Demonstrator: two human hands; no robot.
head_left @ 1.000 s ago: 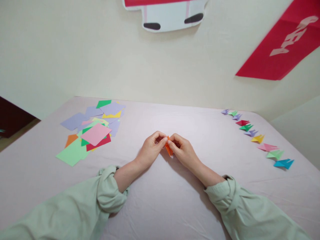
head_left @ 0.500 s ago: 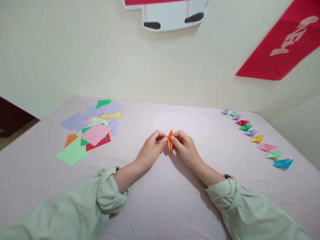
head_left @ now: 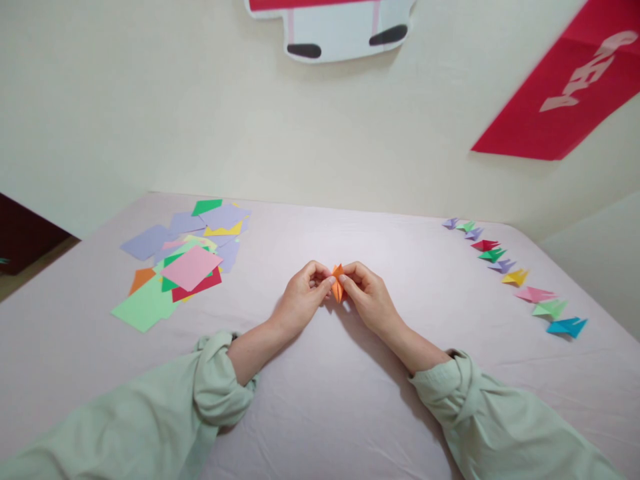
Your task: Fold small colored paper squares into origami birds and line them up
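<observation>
A small folded orange paper piece [head_left: 338, 283] is held upright just above the pale cloth-covered table [head_left: 320, 413], at its middle. My left hand [head_left: 301, 298] pinches its left side with thumb and fingers closed. From the other side my right hand [head_left: 369, 296] pinches it too, fingertips meeting at the paper's top. Both forearms wear rolled-up pale green sleeves.
A loose heap of coloured square paper sheets [head_left: 180, 263] lies at the left of the table. Along the right side runs a row of several small folded paper figures [head_left: 515, 275] in different colours. A red banner [head_left: 560, 93] hangs on the wall behind.
The orange piece was turned from slanting low between the fingers to standing upright, and both hands rose slightly. The fingertips have closed nearer over its top.
</observation>
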